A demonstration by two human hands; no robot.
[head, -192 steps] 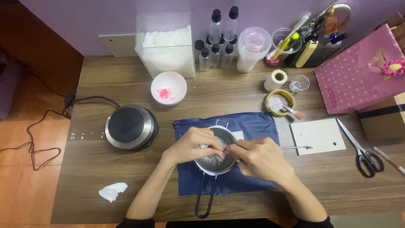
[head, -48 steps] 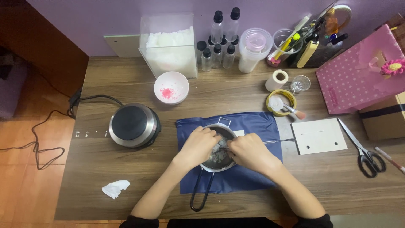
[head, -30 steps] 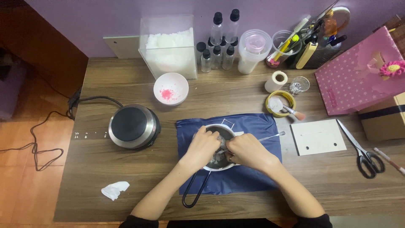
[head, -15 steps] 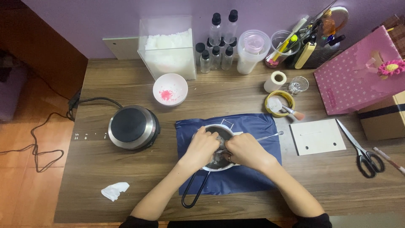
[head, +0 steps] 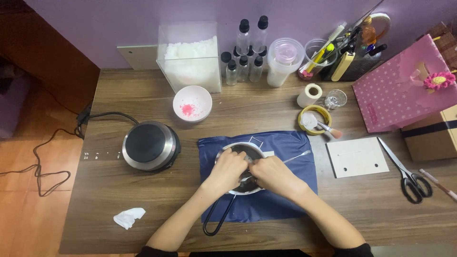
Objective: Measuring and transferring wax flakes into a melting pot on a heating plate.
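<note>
A small metal pot with a black wire handle sits on a dark blue cloth near the table's front. My left hand rests over the pot's left side with curled fingers. My right hand meets it over the pot's right side, fingers pinched on something small that I cannot make out. A thin metal stick pokes out to the right behind the right hand. What lies inside the pot is mostly hidden by both hands.
A round electric hot plate stands left of the cloth, its cord trailing off the table. Behind are a white bowl with pink bits, a clear box of white flakes, several bottles, scissors, a white card, a crumpled tissue.
Both hands have stayed over the pot with small finger movements. The pot's handle has swung slightly leftward compared with the oldest frame.
</note>
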